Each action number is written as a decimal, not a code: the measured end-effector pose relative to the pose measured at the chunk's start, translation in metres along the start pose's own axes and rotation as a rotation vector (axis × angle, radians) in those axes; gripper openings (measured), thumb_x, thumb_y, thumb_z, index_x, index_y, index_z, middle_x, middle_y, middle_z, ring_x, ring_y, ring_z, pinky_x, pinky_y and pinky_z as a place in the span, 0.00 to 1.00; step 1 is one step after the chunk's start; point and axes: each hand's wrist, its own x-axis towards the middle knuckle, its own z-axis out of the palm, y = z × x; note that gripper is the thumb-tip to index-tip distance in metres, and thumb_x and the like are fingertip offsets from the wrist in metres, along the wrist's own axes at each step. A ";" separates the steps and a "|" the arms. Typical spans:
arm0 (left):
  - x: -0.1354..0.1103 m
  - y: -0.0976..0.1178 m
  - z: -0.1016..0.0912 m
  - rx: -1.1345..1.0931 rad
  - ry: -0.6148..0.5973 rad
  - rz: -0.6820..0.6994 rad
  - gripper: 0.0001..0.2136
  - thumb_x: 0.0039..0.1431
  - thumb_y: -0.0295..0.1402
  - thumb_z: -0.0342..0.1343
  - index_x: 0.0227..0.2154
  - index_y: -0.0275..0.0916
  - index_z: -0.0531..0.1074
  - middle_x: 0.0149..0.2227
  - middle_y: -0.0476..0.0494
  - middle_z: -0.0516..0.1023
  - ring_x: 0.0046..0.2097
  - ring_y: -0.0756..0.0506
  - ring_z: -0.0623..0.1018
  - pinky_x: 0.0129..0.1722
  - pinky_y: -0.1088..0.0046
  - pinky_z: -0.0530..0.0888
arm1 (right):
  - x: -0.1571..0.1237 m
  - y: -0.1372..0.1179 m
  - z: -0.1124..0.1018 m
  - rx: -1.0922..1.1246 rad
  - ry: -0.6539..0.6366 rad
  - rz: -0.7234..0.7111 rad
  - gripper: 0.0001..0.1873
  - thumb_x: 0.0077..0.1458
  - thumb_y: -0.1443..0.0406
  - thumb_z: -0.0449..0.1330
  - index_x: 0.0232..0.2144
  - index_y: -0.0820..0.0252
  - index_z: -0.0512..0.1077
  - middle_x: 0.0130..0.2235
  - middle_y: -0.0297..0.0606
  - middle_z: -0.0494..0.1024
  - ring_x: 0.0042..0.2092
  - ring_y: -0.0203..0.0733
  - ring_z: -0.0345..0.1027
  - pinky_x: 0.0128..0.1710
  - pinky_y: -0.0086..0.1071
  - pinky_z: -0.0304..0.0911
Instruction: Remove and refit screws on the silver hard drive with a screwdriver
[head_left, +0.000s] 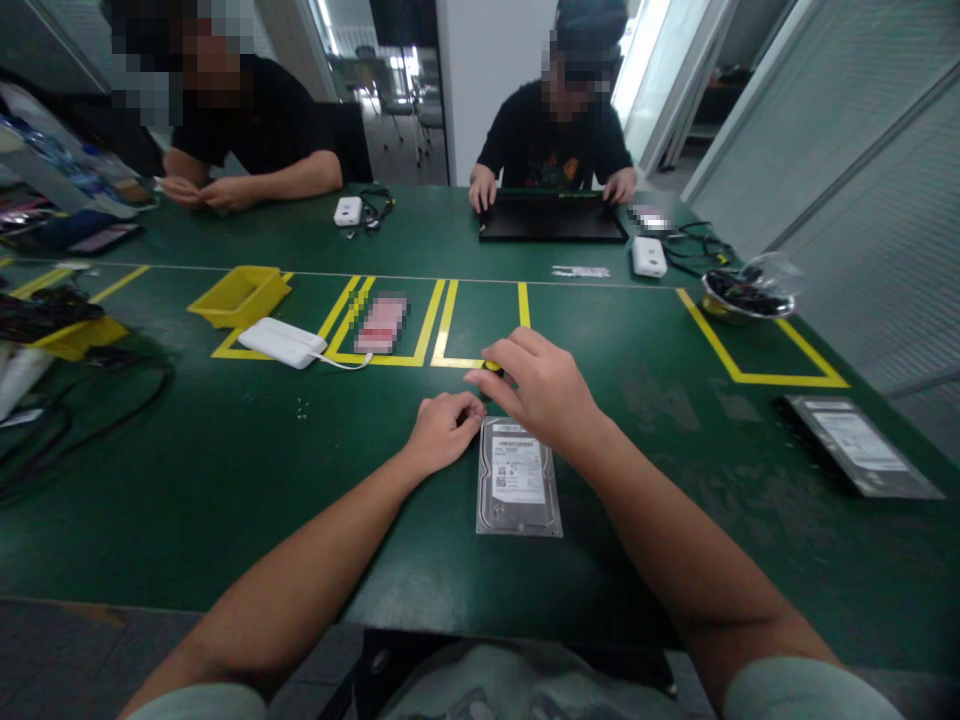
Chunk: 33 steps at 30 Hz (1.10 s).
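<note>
A silver hard drive (pixel 517 480) with a white label lies flat on the green table in front of me. My right hand (pixel 544 385) is above its far end, the fingers closed around a short screwdriver (pixel 492 366) with a yellow and black handle, which points downward. Only the handle's top shows between thumb and fingers. My left hand (pixel 448 430) rests at the drive's far left corner, its thumb and fingertips pinched together. Whatever they hold there is too small to make out. To the left lie several tiny screws (pixel 302 408).
A second hard drive (pixel 862 445) lies at the right. A white power bank (pixel 281 342) is cabled to a phone (pixel 381 325) beside a yellow bin (pixel 240 297). A bowl (pixel 746 298) of dark parts stands far right. Two people sit opposite, one holding a black panel (pixel 553 218).
</note>
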 end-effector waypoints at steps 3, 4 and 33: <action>0.000 0.001 0.000 0.007 0.000 0.002 0.06 0.60 0.34 0.53 0.32 0.41 0.74 0.31 0.50 0.78 0.36 0.44 0.74 0.36 0.68 0.62 | 0.000 -0.002 -0.001 0.016 0.028 -0.014 0.19 0.68 0.57 0.50 0.36 0.63 0.75 0.37 0.44 0.72 0.39 0.41 0.65 0.38 0.34 0.63; 0.000 0.001 0.000 0.009 -0.001 0.004 0.06 0.60 0.34 0.53 0.32 0.41 0.74 0.31 0.50 0.78 0.36 0.44 0.74 0.36 0.68 0.62 | -0.001 -0.002 -0.002 0.034 0.040 -0.022 0.18 0.68 0.58 0.50 0.37 0.63 0.75 0.38 0.44 0.72 0.39 0.41 0.66 0.39 0.34 0.63; 0.000 0.003 -0.003 -0.034 -0.032 -0.011 0.06 0.60 0.34 0.52 0.33 0.43 0.75 0.32 0.51 0.79 0.38 0.44 0.75 0.42 0.67 0.66 | 0.005 0.009 -0.019 0.266 -0.010 -0.143 0.16 0.60 0.76 0.52 0.41 0.63 0.77 0.48 0.43 0.81 0.51 0.39 0.75 0.53 0.36 0.69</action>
